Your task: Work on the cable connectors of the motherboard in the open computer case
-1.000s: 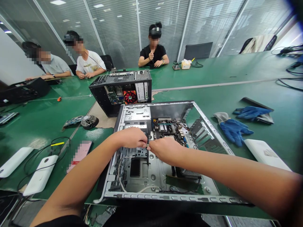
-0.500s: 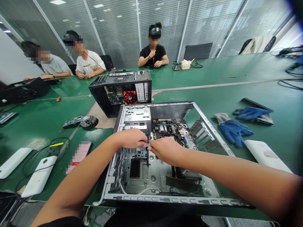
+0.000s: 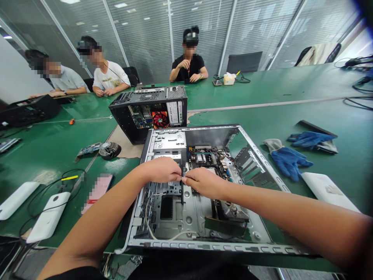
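An opened computer case [image 3: 189,244] lies on its side before me, its inside facing up. Over its middle, near the metal drive cage [image 3: 169,140], my left hand [image 3: 164,170] and my right hand [image 3: 206,182] meet with fingers closed. Between their fingertips shows a tiny pale thing, too small to name. The motherboard [image 3: 211,157] lies to the right, partly covered by my right hand. Below that hand sits a heatsink [image 3: 237,213]. A white cable [image 3: 148,219] curves along the case floor at the left.
A second computer case [image 3: 177,102] stands right behind. Blue gloves [image 3: 291,161] and a white device [image 3: 328,190] lie right; a phone [image 3: 97,190], white power banks [image 3: 49,217] and a round metal part [image 3: 109,150] lie left. Several people sit across the green table [image 3: 262,109].
My right hand has turned slightly at the wrist, so more of the heatsink shows. My left hand stays almost in place. Across the table, a person's raised hand has lowered a little.
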`<state>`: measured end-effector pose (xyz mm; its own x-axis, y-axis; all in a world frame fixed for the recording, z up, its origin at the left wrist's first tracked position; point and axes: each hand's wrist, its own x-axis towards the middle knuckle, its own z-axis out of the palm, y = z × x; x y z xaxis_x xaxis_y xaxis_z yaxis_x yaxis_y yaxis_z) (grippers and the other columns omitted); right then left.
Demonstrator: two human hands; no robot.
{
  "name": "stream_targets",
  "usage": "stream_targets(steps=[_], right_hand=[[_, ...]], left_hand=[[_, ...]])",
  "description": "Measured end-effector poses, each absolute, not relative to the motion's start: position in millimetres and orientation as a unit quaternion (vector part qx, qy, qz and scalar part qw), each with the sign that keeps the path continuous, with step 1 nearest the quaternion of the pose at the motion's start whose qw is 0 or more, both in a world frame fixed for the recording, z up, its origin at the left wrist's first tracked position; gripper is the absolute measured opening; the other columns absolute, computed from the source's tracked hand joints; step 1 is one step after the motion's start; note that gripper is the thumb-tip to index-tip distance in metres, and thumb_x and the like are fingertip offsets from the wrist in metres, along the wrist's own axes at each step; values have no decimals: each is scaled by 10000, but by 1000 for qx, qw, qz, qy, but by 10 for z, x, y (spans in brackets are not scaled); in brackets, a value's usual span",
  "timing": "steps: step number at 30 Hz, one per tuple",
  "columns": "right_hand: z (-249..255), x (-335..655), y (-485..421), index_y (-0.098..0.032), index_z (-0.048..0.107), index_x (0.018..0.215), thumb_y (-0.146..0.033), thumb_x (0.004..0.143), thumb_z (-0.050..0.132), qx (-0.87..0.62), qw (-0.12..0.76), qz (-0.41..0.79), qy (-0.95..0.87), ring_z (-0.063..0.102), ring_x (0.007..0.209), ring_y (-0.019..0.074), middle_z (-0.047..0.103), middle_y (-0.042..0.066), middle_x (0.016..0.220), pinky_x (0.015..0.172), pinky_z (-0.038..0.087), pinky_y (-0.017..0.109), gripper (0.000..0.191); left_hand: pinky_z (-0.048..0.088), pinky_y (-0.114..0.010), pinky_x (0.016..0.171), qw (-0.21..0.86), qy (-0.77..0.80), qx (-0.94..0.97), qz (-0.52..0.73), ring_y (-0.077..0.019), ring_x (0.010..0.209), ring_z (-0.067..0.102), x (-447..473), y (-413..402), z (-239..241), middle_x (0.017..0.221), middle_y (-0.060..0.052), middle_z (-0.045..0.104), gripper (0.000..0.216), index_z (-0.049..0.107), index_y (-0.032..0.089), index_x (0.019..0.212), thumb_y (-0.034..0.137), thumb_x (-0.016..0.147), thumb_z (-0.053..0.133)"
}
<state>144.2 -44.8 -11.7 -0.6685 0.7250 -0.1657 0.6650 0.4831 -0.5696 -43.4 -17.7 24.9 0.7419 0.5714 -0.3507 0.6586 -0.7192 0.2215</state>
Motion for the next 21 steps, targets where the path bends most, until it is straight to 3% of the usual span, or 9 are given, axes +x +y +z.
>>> stream_targets(steps=[12,21], right_hand=[[-98,1460,-467,-176,576,701,-352,947,385,-402,25,240,-883,375,543,112,527,5,605,529,213,265,358],[-106,1448,-441,-169,577,697,-343,945,386,-398,24,292,-869,405,559,109,563,12,635,542,253,251,358]], left_hand=[[367,-250,605,183,340,912,-139,-134,663,560,-431,-178,255,745,-6,674,211,699,203,832,277,864,504],[373,-250,606,196,337,908,-153,-132,652,554,-419,-177,283,741,-2,669,210,698,201,836,267,866,501]])
